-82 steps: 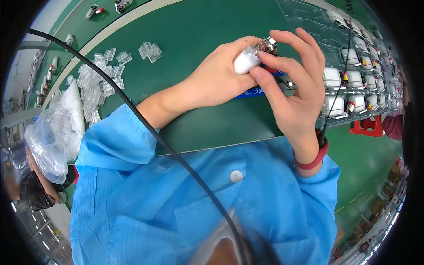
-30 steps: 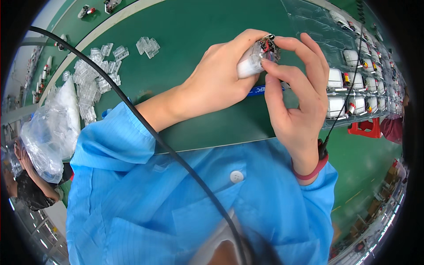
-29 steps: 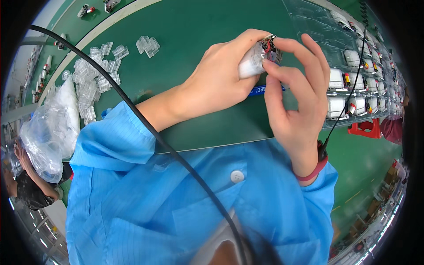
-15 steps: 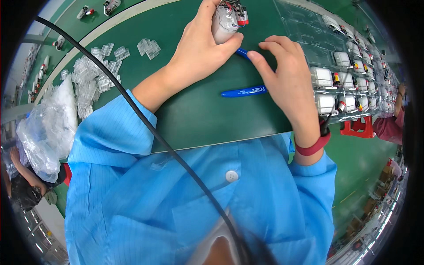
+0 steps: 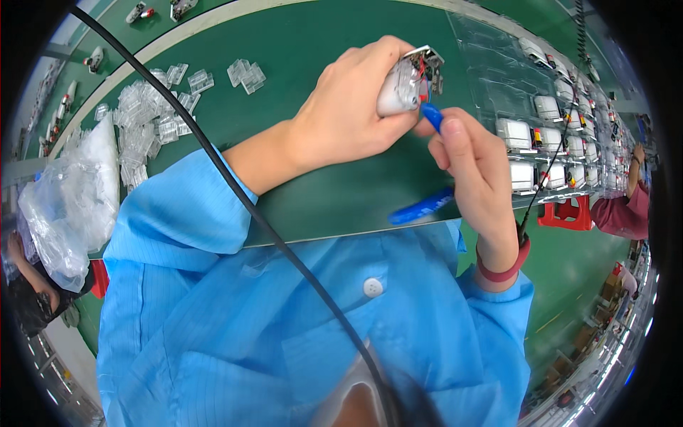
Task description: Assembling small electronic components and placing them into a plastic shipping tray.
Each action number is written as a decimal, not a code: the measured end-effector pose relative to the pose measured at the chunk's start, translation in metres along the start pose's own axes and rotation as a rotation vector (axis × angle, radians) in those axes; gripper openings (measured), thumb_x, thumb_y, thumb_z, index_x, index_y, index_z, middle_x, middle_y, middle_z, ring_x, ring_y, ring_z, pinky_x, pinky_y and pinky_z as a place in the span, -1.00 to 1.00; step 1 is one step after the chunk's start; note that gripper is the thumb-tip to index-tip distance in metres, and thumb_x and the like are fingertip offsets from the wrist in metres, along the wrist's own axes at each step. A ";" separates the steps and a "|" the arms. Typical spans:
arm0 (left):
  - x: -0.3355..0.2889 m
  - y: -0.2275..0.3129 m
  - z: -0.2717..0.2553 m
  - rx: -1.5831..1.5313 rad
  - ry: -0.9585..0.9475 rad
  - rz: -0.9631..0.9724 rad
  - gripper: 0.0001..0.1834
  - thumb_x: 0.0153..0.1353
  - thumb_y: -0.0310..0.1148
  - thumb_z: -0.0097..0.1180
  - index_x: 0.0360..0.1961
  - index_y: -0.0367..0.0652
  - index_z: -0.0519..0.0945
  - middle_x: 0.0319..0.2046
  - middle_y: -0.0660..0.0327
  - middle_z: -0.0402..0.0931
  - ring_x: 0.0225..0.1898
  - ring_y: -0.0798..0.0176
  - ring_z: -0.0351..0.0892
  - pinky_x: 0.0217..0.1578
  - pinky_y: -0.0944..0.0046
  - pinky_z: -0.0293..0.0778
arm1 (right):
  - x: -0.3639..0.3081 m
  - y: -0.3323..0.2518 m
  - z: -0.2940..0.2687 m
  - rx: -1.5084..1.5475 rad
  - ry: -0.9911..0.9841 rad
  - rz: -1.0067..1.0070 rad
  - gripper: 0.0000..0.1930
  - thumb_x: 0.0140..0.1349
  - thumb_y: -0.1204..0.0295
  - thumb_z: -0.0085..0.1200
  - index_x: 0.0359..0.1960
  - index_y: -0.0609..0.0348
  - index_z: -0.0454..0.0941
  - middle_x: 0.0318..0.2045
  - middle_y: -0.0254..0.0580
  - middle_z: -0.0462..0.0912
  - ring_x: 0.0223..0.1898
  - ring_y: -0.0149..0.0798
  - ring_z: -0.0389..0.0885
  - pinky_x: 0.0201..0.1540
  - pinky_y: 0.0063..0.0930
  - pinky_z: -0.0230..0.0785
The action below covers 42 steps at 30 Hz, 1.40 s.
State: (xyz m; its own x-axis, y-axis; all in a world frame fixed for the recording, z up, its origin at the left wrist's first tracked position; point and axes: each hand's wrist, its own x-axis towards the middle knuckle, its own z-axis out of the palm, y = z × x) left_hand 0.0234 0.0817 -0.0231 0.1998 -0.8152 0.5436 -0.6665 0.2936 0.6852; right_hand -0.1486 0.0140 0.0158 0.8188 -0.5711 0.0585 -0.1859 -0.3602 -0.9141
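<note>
My left hand [image 5: 356, 103] is wrapped round a small white rounded device [image 5: 400, 91]. A circuit board [image 5: 427, 60] and thin red and blue wires show at its open end. Close by on the right, my right hand [image 5: 469, 167] is closed on a blue-handled hand tool [image 5: 431, 117], apparently pliers. One handle sticks out beyond my thumb, near the device's wires. The other blue handle [image 5: 421, 207] emerges lower down, blurred by motion. My hand hides the tool's head.
Clear plastic trays [image 5: 491, 78] with many white devices stand on the right. Loose transparent plastic pieces [image 5: 139, 117] and a plastic bag [image 5: 75, 206] lie on the left. A black cable [image 5: 256, 220] crosses the view. Beyond the table's right edge stands a red stool [image 5: 565, 213].
My left hand has brought the device nearer and to the right. My right hand has moved down and slightly right, the blue-handled tool with it.
</note>
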 end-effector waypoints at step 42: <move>-0.006 0.000 0.008 0.007 -0.123 -0.041 -0.55 -0.13 -0.59 0.16 -0.12 -0.21 0.41 -0.38 0.05 0.51 -0.32 -0.08 0.55 -0.34 0.20 0.48 | -0.004 -0.026 0.015 -1.013 0.055 -0.159 -0.73 0.35 0.29 -0.13 -0.44 0.22 0.30 -0.67 -0.05 0.41 -0.69 0.03 0.35 -0.62 -0.25 0.19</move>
State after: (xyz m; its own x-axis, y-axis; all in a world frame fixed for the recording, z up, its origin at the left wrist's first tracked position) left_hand 0.0162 0.0827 -0.0304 0.1378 -0.8814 0.4518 -0.6649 0.2557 0.7018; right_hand -0.1389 0.0374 0.0334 0.8530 -0.4858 0.1909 -0.4691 -0.8738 -0.1280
